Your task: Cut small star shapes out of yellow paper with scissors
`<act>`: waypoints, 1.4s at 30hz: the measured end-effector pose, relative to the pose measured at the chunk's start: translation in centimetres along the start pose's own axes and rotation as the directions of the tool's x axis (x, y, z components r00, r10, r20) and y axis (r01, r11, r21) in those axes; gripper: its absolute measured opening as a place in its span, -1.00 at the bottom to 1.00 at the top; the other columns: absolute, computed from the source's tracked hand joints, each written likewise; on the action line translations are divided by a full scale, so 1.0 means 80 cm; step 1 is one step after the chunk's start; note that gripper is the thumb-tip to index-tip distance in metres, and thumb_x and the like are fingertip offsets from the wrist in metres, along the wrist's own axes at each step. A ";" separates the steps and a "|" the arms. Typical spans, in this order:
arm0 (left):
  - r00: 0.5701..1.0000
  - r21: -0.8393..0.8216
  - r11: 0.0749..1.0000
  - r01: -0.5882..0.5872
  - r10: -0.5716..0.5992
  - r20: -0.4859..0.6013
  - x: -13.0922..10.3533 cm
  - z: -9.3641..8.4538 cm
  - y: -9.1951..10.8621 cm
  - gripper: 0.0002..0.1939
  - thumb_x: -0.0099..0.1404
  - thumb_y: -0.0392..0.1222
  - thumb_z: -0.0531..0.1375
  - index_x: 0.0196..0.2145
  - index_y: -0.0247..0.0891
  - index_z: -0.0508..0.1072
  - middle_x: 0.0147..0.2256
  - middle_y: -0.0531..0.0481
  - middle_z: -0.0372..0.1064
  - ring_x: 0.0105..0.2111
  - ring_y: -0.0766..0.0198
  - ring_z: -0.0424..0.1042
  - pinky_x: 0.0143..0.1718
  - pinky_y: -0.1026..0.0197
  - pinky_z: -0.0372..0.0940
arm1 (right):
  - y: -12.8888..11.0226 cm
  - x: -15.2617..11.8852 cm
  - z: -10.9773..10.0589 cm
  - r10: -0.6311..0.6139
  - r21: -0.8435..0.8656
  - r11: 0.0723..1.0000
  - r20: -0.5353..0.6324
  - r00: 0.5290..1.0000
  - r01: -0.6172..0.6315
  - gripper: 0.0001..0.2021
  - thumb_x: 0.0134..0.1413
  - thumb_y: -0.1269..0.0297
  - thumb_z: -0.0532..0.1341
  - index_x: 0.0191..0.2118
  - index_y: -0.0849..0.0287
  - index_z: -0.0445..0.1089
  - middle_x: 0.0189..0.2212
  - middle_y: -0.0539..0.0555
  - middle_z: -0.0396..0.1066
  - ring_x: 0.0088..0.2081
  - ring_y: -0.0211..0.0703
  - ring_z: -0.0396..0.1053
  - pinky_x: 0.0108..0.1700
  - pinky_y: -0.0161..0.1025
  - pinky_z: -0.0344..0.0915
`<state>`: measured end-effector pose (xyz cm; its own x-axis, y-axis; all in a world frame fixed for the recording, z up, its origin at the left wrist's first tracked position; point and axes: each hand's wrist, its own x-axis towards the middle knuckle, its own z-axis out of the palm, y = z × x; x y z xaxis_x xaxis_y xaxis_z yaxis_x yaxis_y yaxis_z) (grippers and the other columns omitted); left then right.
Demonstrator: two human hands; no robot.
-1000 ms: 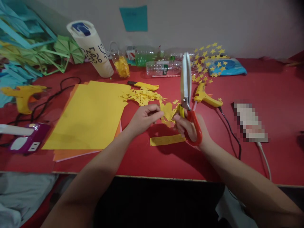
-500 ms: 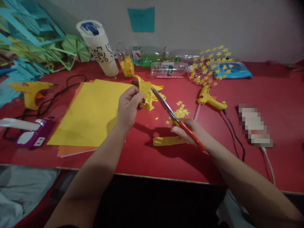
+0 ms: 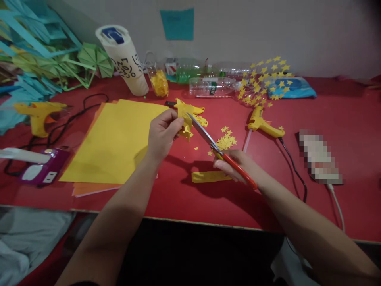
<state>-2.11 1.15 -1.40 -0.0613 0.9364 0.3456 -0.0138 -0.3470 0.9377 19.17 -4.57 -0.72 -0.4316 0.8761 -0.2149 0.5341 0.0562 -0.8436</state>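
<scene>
Between thumb and fingers, my left hand [image 3: 163, 133] pinches a yellow paper piece [image 3: 185, 115] above the table. My right hand [image 3: 235, 165] grips red-handled scissors [image 3: 212, 145], whose blade tips point up and left, at the right side of the paper. Small yellow stars [image 3: 226, 140] lie in a pile behind my right hand. A yellow paper strip [image 3: 208, 176] rests on the red table [image 3: 178, 198] just left of that hand. Yellow scraps [image 3: 201, 120] lie behind the held paper.
Yellow sheets [image 3: 110, 143] are stacked at left, near a glue gun [image 3: 38, 115] and a purple power block [image 3: 44, 167]. Farther back stand a white tumbler [image 3: 123, 59] and plastic bottles [image 3: 208, 86]. At right are another glue gun [image 3: 264, 126] and a phone [image 3: 320, 157].
The yellow paper in my left hand has turned and moved slightly down. My left hand has shifted a little to the right. The scissor tips sit slightly lower and farther left.
</scene>
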 end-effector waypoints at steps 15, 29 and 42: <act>0.996 0.028 0.996 -0.085 0.084 0.037 0.000 -0.004 0.003 -0.77 0.15 -0.31 0.17 -0.62 -0.25 0.27 -0.67 0.14 0.17 -0.69 0.51 0.13 -0.69 0.40 0.07 | 0.000 -0.005 -0.001 0.005 0.149 0.989 0.072 0.997 -0.016 -0.53 0.06 -0.21 0.14 -0.50 0.15 0.25 -0.73 -0.15 0.09 -0.71 -0.38 0.05 -0.60 -0.32 0.07; 0.997 -0.099 0.994 0.053 -0.047 0.061 -0.001 -0.002 0.005 -0.84 0.10 -0.23 0.23 -0.58 -0.24 0.35 -0.66 0.15 0.23 -0.72 0.52 0.17 -0.74 0.43 0.10 | 0.005 -0.002 0.002 -0.010 0.160 0.987 0.066 0.998 -0.001 -0.51 0.04 -0.23 0.14 -0.54 0.14 0.23 -0.75 -0.15 0.06 -0.68 -0.36 0.06 -0.59 -0.32 0.04; 0.994 -0.132 0.985 0.108 -0.104 0.038 -0.003 0.004 0.008 -0.84 0.07 -0.26 0.20 -0.60 -0.23 0.30 -0.67 0.15 0.21 -0.73 0.52 0.15 -0.75 0.42 0.07 | 0.003 -0.001 0.008 0.056 0.231 0.970 0.086 0.995 -0.074 -0.55 0.02 -0.18 0.19 -0.55 0.14 0.22 -0.75 -0.14 0.15 -0.78 -0.42 0.04 -0.72 -0.37 -0.01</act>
<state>-1.81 0.74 -0.87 -0.0219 0.9688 0.2471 -0.1523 -0.2475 0.9568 18.87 -4.89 -1.20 -0.4622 0.8334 -0.3031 0.3823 -0.1212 -0.9161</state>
